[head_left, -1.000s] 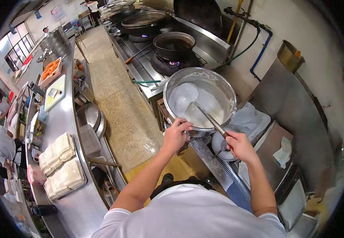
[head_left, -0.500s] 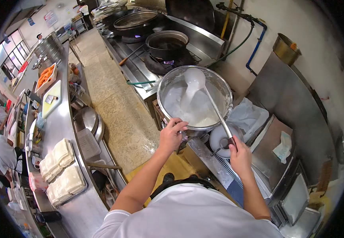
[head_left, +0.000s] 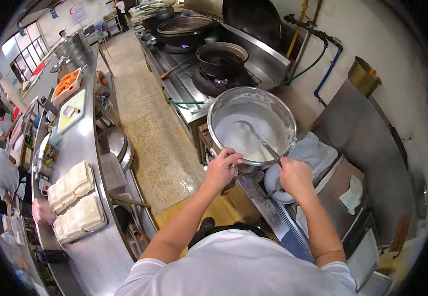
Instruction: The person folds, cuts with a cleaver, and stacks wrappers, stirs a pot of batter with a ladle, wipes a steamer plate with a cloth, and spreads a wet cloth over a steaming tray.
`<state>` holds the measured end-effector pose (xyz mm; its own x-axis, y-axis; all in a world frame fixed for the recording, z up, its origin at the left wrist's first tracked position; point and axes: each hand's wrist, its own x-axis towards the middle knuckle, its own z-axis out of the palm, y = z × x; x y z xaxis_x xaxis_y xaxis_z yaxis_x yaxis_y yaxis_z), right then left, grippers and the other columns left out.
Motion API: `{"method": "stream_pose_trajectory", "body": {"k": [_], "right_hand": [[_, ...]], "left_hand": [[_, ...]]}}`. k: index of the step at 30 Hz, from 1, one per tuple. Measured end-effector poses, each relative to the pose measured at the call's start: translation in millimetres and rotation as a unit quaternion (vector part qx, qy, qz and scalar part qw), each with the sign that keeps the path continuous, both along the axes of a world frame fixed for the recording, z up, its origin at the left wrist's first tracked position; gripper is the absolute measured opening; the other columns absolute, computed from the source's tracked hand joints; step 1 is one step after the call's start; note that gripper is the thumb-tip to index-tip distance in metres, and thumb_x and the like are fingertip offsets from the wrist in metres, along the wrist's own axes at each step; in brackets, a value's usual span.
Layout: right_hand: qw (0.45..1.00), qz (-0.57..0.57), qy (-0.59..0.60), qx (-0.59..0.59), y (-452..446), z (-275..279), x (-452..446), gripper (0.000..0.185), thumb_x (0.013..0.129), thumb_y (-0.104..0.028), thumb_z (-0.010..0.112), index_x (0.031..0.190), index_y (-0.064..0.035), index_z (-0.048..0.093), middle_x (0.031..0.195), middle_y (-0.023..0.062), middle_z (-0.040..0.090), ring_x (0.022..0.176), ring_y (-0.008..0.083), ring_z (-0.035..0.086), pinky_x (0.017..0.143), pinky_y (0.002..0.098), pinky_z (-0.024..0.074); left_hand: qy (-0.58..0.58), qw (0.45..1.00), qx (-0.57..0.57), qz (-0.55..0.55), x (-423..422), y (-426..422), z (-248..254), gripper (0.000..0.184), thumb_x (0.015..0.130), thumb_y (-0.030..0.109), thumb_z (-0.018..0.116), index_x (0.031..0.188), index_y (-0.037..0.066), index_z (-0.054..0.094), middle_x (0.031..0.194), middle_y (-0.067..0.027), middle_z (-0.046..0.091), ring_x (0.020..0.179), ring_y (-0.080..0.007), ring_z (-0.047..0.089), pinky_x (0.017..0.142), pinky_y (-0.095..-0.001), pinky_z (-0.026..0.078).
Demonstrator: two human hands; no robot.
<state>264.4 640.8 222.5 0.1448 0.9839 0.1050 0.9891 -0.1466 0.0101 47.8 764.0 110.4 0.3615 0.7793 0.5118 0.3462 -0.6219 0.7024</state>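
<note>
A ladle (head_left: 263,141) slants into a large metal basin (head_left: 212,118) of white liquid (head_left: 243,139). The bowl of the ladle is under the liquid and hidden. My right hand (head_left: 297,176) is wrapped round the end of the ladle's handle, over the basin's near right side. At the near left rim, my left hand (head_left: 220,170) has its fingers curled closed on the basin's edge; the fingertips are partly hidden. Just below my right hand sits a round white lid or dish (head_left: 277,185), partly covered by the hand.
Behind the basin, a dark wok (head_left: 222,58) stands on the stove (head_left: 179,81). On the left counter (head_left: 83,148) lie stacks of pale sheets (head_left: 78,217), a cutting board (head_left: 72,112) and a tray of carrots (head_left: 67,84). Another person (head_left: 6,170) is at far left.
My right hand has lowered the ladle from above the basin, where it was pouring, into the white liquid. My left hand stays at the rim. The view has shifted slightly.
</note>
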Motion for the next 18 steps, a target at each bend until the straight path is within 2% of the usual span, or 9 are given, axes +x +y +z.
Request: {"method": "stream_pose_trajectory", "body": {"k": [3,6,10,15,18], "right_hand": [[0.996,0.034,-0.044,-0.064,3.6,22.5,-8.2,0.017,0.082,-0.015,0.074,0.093,-0.0028,0.071,0.083,0.0199,0.073,0.079,0.0373,0.073,0.072,0.0492,0.0572],[0.987,0.080,-0.080,-0.114,1.7,65.2,-20.2,0.009,0.077,-0.007,0.067,0.078,-0.0021,0.075,0.079,0.0207,0.074,0.081,0.0367,0.076,0.072,0.0461,0.0609],[0.978,0.121,-0.085,-0.145,6.2,104.1,-23.6,0.009,0.077,-0.010,0.069,0.077,-0.0022,0.074,0.075,0.0213,0.071,0.078,0.0376,0.073,0.075,0.0468,0.0587],[0.974,0.164,-0.073,-0.141,21.3,113.5,-36.1,0.009,0.073,-0.006,0.066,0.075,-0.0022,0.075,0.075,0.0215,0.071,0.078,0.0378,0.073,0.073,0.0466,0.0592],[0.977,0.163,-0.077,-0.115,22.2,92.7,-56.8,0.009,0.074,-0.007,0.068,0.077,-0.0017,0.075,0.080,0.0206,0.073,0.076,0.0351,0.075,0.072,0.0435,0.0610]], "left_hand": [[0.003,1.000,0.009,-0.001,-1.8,-0.4,2.7,0.013,0.090,0.016,0.074,0.102,0.019,0.077,0.107,-0.0011,0.068,0.082,-0.0282,0.072,0.068,-0.0421,0.056],[0.005,1.000,0.010,-0.002,-1.4,2.0,0.4,0.013,0.090,0.016,0.074,0.102,0.019,0.077,0.106,-0.0012,0.068,0.082,-0.0288,0.071,0.068,-0.0423,0.056],[0.017,1.000,0.003,-0.004,-1.6,2.3,3.6,0.014,0.090,0.015,0.074,0.102,0.018,0.077,0.106,-0.0017,0.068,0.083,-0.0292,0.071,0.069,-0.0423,0.057],[0.010,1.000,0.010,-0.002,-0.6,3.2,0.7,0.014,0.089,0.015,0.074,0.102,0.018,0.077,0.106,-0.0012,0.068,0.083,-0.0292,0.071,0.068,-0.0424,0.057],[0.014,1.000,0.011,0.002,-0.6,4.2,2.8,0.013,0.088,0.016,0.075,0.101,0.017,0.077,0.106,-0.0012,0.068,0.083,-0.0288,0.071,0.068,-0.0424,0.056]]}}
